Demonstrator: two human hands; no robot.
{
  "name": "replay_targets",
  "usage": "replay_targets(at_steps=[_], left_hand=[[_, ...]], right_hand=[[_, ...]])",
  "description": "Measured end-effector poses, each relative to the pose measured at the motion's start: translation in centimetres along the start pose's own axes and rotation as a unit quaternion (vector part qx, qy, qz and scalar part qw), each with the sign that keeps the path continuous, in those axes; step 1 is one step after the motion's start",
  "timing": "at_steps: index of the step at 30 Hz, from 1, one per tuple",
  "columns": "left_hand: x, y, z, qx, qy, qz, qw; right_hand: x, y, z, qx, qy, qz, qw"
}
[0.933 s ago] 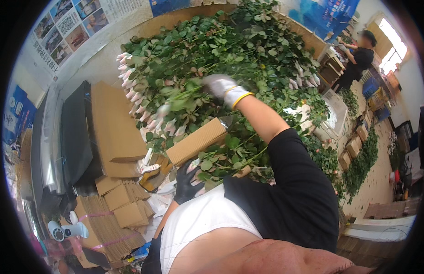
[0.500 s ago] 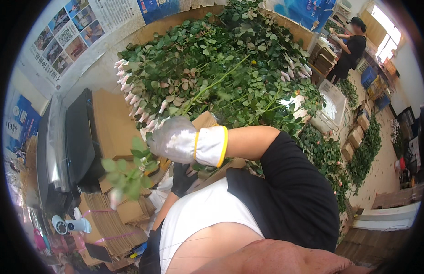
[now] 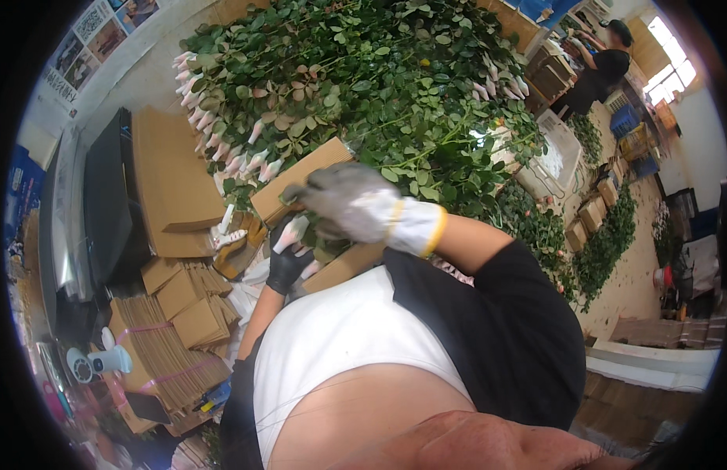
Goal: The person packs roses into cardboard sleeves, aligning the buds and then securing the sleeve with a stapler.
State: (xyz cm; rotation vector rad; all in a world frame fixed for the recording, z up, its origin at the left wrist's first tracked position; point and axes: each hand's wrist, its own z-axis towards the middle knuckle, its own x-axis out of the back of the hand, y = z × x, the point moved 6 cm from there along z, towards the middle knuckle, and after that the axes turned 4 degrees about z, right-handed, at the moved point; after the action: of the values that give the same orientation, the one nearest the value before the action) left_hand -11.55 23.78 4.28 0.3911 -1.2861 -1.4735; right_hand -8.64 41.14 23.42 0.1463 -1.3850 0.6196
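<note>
My left hand (image 3: 283, 265), in a black glove, is closed around a pale pink rose (image 3: 293, 232) just below its bud. Its fingers are partly hidden by the flower. My right hand (image 3: 349, 202), in a grey and white glove with a yellow cuff edge, is smeared by motion over green leaves. Its fingers point toward the left hand, and their grip cannot be made out. Around both hands stands folded brown cardboard (image 3: 307, 177), one panel beyond them and another (image 3: 344, 268) close to my body. Another pink bud shows beside the left hand.
A large heap of leafy roses (image 3: 363, 102) covers the far bench, with buds along its left edge. Flat cardboard sheets (image 3: 171, 168) and a bundled cardboard stack (image 3: 156, 345) lie left. A white crate (image 3: 547, 160) stands right; a person (image 3: 606, 66) works farther back.
A leafy rose stem swung out at the lower left is gone from there. My right hand has moved right, uncovering the cardboard, and the left hand now shows at a bud. The view has shifted.
</note>
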Motion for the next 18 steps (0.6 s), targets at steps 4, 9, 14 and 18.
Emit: replay_targets(at_steps=[4, 9, 14, 18], left_hand=[[0.5, -1.2, -0.3, 0.031, 0.013, -0.022, 0.999], [1.4, 0.6, -0.1, -0.114, 0.018, 0.211, 0.971], [0.6, -0.1, -0.4, -0.027, 0.011, 0.198, 0.98], [1.0, 0.3, -1.6, -0.019, 0.034, 0.104, 0.994]], right_hand=[[-6.3, 0.5, 2.8, 0.068, -0.072, -0.046, 0.994], [3.7, 2.2, 4.7, 0.146, -0.067, 0.014, 0.987], [-4.5, 2.0, 4.1, 0.218, -0.301, 0.083, 0.925], [-12.9, 2.5, 1.5, 0.226, -0.253, 0.12, 0.933]])
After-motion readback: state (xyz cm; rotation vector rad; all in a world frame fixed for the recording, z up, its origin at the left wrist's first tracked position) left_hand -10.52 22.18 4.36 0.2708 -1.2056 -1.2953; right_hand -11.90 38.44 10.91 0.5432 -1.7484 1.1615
